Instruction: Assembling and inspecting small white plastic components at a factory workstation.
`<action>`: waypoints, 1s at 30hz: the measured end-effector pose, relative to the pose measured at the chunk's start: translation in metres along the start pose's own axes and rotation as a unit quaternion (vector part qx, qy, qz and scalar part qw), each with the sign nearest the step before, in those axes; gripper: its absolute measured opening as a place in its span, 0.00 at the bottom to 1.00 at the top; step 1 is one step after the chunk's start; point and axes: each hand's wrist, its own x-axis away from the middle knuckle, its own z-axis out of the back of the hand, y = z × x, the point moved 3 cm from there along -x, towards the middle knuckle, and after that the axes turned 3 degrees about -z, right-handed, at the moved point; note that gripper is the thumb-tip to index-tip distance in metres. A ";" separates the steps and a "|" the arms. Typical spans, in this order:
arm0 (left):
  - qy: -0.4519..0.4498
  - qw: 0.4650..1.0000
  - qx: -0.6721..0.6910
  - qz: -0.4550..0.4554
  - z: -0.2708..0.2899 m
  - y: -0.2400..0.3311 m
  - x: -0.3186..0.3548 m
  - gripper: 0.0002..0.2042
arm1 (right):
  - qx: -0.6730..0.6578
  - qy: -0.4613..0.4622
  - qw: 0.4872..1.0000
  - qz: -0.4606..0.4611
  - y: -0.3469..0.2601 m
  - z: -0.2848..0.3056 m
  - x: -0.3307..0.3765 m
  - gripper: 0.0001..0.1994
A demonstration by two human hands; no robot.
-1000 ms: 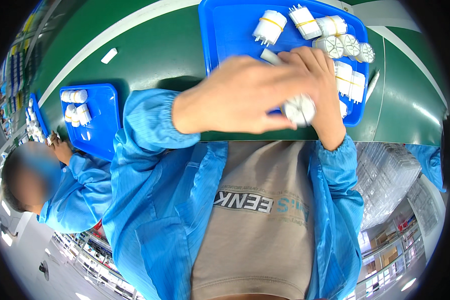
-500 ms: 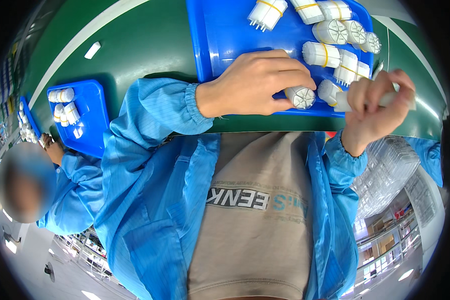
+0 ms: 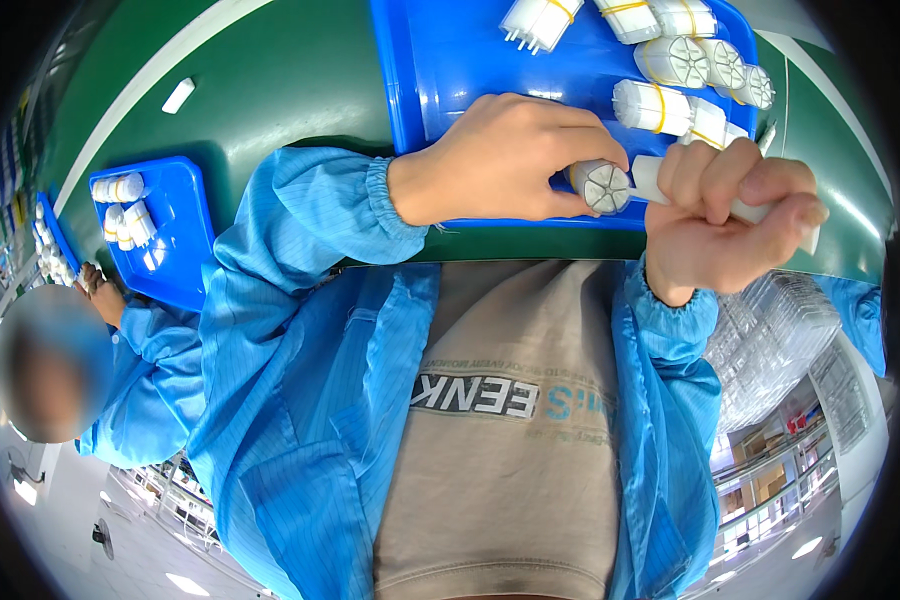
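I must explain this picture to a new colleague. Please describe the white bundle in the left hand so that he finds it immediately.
Start at the big blue tray. At its near edge, the left hand grips a white bundle. Unlike the yellow-banded bundles lying farther back, it is held, round end visible.

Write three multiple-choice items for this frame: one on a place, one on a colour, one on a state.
1. Where do the banded white bundles lie?
A. on the big blue tray
B. on the floor
C. in a cardboard box

2. What colour is the table top under the trays?
A. red
B. green
C. white

3. What is the left hand doing?
A. resting flat and empty
B. gripping a white round bundle
C. hanging off the table

Answers:
1 A: the bundles sit on the blue tray in front of the person.
2 B: the surface around both this tray and the small blue tray is green.
3 B: its fingers close on a white bundle with a spoked end, while the right hand grips a white rod beside it.
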 end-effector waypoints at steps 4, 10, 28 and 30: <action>0.015 0.999 -0.044 -0.008 0.001 0.005 0.000 0.18 | 0.066 0.070 0.995 -0.002 0.002 -0.003 -0.006 0.20; 0.017 0.998 -0.055 -0.007 -0.007 0.011 -0.007 0.19 | 0.044 0.030 0.997 0.047 -0.006 0.002 -0.012 0.19; 0.006 0.998 -0.061 -0.005 -0.009 0.010 -0.008 0.19 | 0.053 -0.021 0.997 0.056 -0.009 0.016 -0.007 0.19; 0.012 0.998 -0.061 -0.007 -0.010 0.009 -0.007 0.19 | 0.101 -0.030 0.994 0.005 -0.012 0.013 -0.004 0.23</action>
